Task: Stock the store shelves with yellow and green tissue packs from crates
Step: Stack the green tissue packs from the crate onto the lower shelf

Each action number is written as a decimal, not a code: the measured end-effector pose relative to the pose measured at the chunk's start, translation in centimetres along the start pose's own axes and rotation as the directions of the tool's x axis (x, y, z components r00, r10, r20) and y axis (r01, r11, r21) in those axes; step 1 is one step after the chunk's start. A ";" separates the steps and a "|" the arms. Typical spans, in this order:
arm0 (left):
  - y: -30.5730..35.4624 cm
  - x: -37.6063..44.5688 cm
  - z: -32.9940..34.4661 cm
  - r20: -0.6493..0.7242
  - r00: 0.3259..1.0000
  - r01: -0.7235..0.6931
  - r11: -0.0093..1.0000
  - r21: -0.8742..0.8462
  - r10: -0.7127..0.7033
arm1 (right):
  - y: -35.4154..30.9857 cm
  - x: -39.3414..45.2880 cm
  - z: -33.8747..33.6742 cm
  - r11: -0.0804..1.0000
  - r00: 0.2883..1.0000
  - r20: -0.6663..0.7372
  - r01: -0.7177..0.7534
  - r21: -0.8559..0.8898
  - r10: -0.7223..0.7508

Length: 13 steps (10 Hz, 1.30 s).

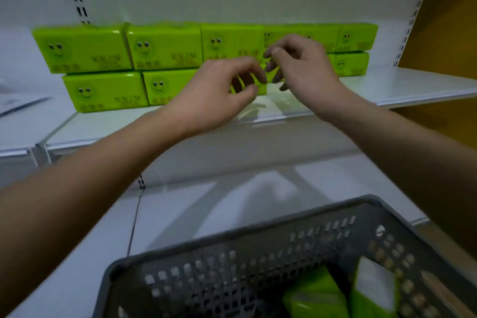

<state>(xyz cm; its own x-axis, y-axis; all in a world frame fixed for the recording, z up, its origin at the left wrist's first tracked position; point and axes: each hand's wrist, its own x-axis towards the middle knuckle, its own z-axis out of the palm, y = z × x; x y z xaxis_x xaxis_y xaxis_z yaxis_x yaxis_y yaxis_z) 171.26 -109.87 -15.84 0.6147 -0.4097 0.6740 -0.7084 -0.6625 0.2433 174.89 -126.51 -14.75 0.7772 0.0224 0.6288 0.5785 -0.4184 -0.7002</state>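
1. The white shelf already carries two stacked rows of green tissue packs, so stocking looks well under way.
2. The grey crate, below, holds a few green packs; no yellow ones show.
3. The left hand and right hand meet before the lower row, fingers loosely curled; whether they pinch the pack behind is hidden.
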 end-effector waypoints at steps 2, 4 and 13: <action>4.2 -5.0 1.9 0.165 0.974 0.180 0.974 -0.140 -0.156 | -0.4 -6.0 -3.1 0.949 0.713 0.635 -0.144 -0.282 0.297; 7.2 -10.2 7.3 0.606 0.753 0.539 0.770 -0.343 -0.257 | 3.4 -12.9 -4.0 0.758 0.201 0.730 -0.162 -0.632 0.653; 6.6 -21.5 18.9 0.907 0.250 0.966 0.155 -0.208 -0.339 | 11.9 -27.6 -5.3 0.644 0.284 0.578 -0.309 -0.700 0.765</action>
<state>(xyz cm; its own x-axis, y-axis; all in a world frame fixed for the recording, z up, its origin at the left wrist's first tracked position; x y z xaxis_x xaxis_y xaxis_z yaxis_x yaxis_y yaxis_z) 159.94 -117.35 -41.90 0.7083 -0.4469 -0.5465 0.4114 -0.3678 0.8340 159.01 -136.90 -38.68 0.8062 0.2113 -0.5526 -0.0408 -0.9120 -0.4082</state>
